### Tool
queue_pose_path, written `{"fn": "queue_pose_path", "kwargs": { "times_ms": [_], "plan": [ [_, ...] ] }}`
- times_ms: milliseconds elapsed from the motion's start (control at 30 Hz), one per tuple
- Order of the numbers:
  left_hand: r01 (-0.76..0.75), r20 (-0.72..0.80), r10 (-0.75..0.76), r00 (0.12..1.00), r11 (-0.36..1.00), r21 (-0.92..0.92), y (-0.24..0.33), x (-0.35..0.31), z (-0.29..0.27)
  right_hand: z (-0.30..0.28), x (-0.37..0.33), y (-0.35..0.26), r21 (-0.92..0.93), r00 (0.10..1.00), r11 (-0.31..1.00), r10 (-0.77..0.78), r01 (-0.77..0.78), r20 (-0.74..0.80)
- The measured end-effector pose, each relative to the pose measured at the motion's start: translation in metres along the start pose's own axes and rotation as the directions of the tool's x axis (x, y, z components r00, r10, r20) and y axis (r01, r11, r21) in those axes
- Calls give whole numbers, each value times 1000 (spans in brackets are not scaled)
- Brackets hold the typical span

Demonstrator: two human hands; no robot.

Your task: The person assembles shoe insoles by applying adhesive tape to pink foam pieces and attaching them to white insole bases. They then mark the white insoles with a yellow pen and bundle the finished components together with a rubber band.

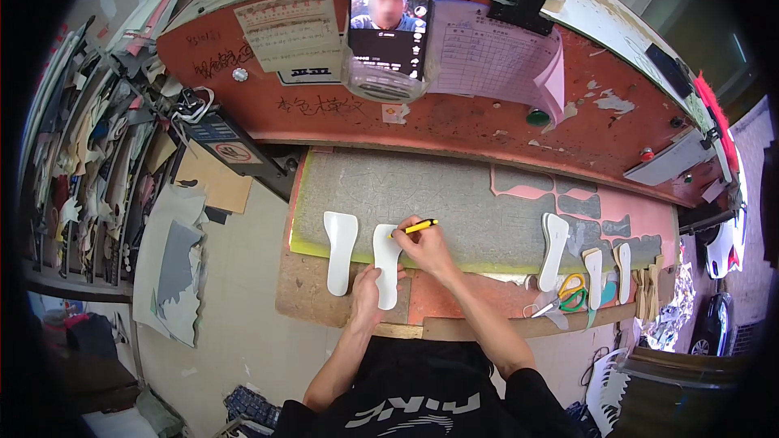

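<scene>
A white sole-shaped piece (387, 296) lies near the front edge of the bench, its lower half overhanging the edge of a grey sheet (454, 195). My left hand (369, 285) is closed on its narrow middle. A yellow pen with a black end (419, 227) is gripped in my right hand (423, 248), whose fingers rest at the piece's upper part. The pen's tip is at the piece's upper right side. Just left lies a second white sole-shaped piece (341, 251), touched by neither hand.
On the right lie stacked white sole shapes (554, 251), narrower pieces (593, 272) and scissors (572, 292) with yellow and green handles. A phone (389, 49) stands before a red panel (324, 118) across the back. Sheet scraps (73, 162) fill a rack at left.
</scene>
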State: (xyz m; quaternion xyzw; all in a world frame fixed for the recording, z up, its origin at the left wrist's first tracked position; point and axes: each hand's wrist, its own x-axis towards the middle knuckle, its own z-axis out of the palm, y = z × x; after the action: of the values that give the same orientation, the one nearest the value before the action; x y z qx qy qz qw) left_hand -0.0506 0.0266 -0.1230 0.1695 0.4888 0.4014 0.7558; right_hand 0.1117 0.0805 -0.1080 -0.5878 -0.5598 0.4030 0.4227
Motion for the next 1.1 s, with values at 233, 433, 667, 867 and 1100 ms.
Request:
{"fn": "queue_pose_path", "kwargs": {
  "times_ms": [233, 433, 667, 867, 1100],
  "plan": [
    [-10, 11, 10, 1000, 1000, -9, -6, 4, -8, 10, 1, 6, -101, 998, 994, 39, -34, 46],
    [-18, -8, 18, 1000, 1000, 13, -10, 7, -8, 6, 3, 6, -77, 1000, 997, 11, -10, 20],
    [-33, -12, 33, 999, 998, 47, -8, 6, -7, 3, 3, 8, -113, 999, 993, 28, -26, 18],
    [-319, -11, 381, 924, 789, 524, 2, -3, 15, -40, 0, -20, 393, 904, 907, 32, 154, -426],
    [-488, 448, 606, 657, -110, 866, 1, 4, 38, -34, 6, -55, 391, 961, 908, -44, 152, -273]
  ]
}}
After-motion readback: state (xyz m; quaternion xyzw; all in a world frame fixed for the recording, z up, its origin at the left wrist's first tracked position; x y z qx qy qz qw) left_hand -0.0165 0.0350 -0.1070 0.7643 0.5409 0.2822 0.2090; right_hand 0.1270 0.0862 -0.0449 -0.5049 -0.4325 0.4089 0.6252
